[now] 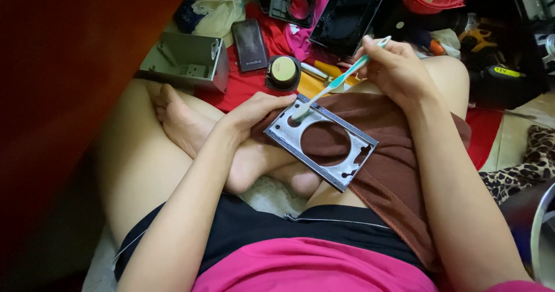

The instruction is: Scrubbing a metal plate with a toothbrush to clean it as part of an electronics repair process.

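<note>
Head view: left hand [254, 110] pinches the stiff, light grey metal frame [321, 140] by its edge; right hand [393, 67] fingers clasp the teal toothbrush [338, 83].

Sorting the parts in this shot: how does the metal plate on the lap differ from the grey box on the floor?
The metal plate is flat with a large round hole; the grey box is a deep open shell. The plate is held by the left hand and brushed with a toothbrush; the box lies untouched. Both are grey.
</note>
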